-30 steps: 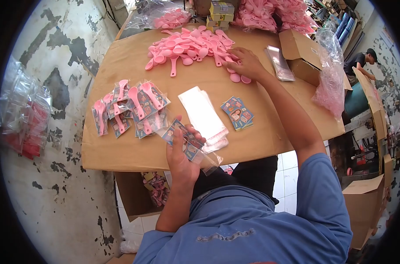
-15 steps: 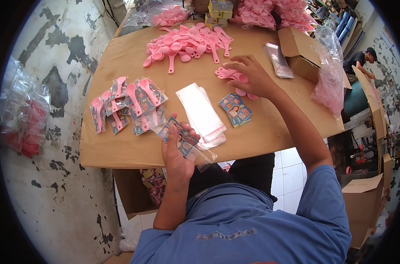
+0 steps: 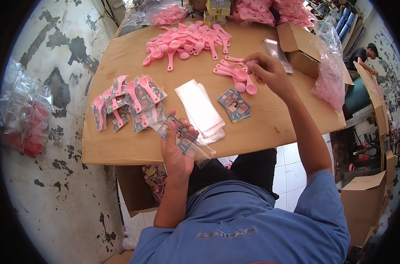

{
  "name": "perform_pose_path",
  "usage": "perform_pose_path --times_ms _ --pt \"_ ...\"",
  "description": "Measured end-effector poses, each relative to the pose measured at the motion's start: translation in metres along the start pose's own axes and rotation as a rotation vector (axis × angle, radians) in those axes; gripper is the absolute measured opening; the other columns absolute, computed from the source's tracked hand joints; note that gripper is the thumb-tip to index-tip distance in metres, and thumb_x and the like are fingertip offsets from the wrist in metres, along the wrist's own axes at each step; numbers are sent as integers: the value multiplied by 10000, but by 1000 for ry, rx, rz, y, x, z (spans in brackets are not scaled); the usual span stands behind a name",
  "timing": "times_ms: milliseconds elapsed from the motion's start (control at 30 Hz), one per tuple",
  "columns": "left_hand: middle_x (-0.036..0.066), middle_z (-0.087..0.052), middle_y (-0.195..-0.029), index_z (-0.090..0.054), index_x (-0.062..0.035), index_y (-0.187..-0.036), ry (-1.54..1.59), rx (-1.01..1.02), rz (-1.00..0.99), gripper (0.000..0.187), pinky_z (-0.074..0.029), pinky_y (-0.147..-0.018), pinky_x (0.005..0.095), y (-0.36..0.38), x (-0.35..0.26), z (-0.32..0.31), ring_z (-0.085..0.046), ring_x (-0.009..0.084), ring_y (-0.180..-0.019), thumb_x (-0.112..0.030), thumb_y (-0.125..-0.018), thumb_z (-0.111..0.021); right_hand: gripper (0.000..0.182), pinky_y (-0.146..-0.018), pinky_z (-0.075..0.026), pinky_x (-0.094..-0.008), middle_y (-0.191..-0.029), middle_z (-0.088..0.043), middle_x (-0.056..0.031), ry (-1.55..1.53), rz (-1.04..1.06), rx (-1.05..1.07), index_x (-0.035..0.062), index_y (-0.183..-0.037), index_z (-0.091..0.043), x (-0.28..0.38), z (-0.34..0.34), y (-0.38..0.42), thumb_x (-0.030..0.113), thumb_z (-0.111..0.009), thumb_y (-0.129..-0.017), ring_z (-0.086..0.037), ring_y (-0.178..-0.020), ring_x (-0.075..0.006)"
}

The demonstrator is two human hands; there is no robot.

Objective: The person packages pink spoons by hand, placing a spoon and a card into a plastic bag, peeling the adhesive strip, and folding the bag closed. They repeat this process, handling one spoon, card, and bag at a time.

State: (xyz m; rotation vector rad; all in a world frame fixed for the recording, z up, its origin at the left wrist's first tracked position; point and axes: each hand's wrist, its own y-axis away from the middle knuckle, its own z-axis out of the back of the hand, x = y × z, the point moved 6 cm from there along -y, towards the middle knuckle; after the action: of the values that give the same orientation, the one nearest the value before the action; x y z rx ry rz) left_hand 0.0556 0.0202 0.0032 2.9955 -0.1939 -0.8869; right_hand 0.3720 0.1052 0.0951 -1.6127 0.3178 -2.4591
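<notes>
Spoons (image 3: 241, 75) lie toward the right edge of the tabletop (image 3: 279, 119) beside the right hand (image 3: 262, 72), fingers narrow, grip unclear; the left hand (image 3: 178, 154) holds a bagged card (image 3: 185, 144) near the front edge.

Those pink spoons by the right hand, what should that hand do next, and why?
Perhaps the right hand should lift just one of the loose pink spoons. It is right beside them, and the left hand holds a card in a clear bag with no spoon visible, while the bagged packs show spoons with cards.
</notes>
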Motion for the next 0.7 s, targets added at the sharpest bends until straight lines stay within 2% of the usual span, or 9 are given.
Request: perform_pose_path --times_ms 100,200,333,367,433,467,500,600,700 --pt "55 -659 -1061 -523 -88 -1460 9 17 -43 433 -574 -898 351 -6 -5 -1 -662 158 -951 -319 -1100 -591 243 -565 -486 -217 -898 -675 -8 -114 -127 26 7 -1174 -715 14 5 34 214 -636 -1073 -600 -708 -46" --pt "57 -665 -1063 -542 -95 -1440 54 8 -146 431 -555 -966 377 -19 -9 -5 -657 171 -982 -337 -1090 -611 236 -615 -516 -225 -908 -686 -23 -80 -107 -96 9 -1134 -725 20 -1 68 219 -641 -1070 -639 -748 -64" --pt "64 -670 -1069 -552 -102 -1420 80 -22 -346 430 -524 -1064 412 -28 -24 -18 -648 185 -1032 -363 -1084 -615 245 -680 -542 -250 -926 -699 -62 -276 -131 -150 -4 -1267 -634 39 -38 119 154 -616 -1080 -665 -788 -99" --pt "68 -666 -1096 -544 -96 -1418 90 -9 -363 437 -515 -1100 429 -28 -27 -23 -649 192 -1041 -373 -1086 -606 280 -707 -550 -262 -960 -712 -93 -326 -178 -134 -18 -1316 -577 34 -47 132 132 -607 -1081 -677 -809 -117" --pt "71 -661 -1120 -535 -94 -1424 116 21 -394 447 -512 -1108 439 -28 -30 -29 -651 196 -1045 -379 -1086 -603 278 -729 -569 -264 -984 -718 -111 -414 -282 -62 -27 -1305 -570 29 -66 152 129 -611 -1079 -689 -823 -126" --pt "72 -659 -1131 -531 -93 -1427 131 40 -402 452 -510 -1112 445 -30 -30 -32 -652 198 -1047 -381 -1086 -602 277 -741 -578 -265 -996 -722 -119 -455 -335 -33 -32 -1299 -566 27 -73 161 128 -613 -1077 -696 -830 -130" --pt "81 -636 -1132 -451 -97 -1501 122 26 -399 537 -522 -1092 479 -32 -27 -30 -639 203 -1032 -416 -1090 -583 279 -782 -607 -280 -1033 -732 -141 -504 -394 -14 -33 -1297 -558 25 -81 167 133 -611 -1079 -720 -865 -150" --pt "72 -647 -1146 -508 -89 -1452 118 109 -326 495 -509 -1116 459 -28 -13 -39 -646 195 -1050 -405 -1082 -600 271 -813 -625 -295 -1052 -736 -152 -624 -361 -18 -36 -1286 -561 32 -102 169 140 -603 -1084 -735 -892 -169" --pt "72 -635 -1142 -481 -86 -1476 71 90 -238 521 -507 -1122 470 -19 7 -46 -639 190 -1043 -424 -1089 -576 277 -840 -628 -312 -1122 -731 -182 -713 -317 21 -35 -1323 -523 39 -118 164 118 -569 -1097 -752 -977 -208"
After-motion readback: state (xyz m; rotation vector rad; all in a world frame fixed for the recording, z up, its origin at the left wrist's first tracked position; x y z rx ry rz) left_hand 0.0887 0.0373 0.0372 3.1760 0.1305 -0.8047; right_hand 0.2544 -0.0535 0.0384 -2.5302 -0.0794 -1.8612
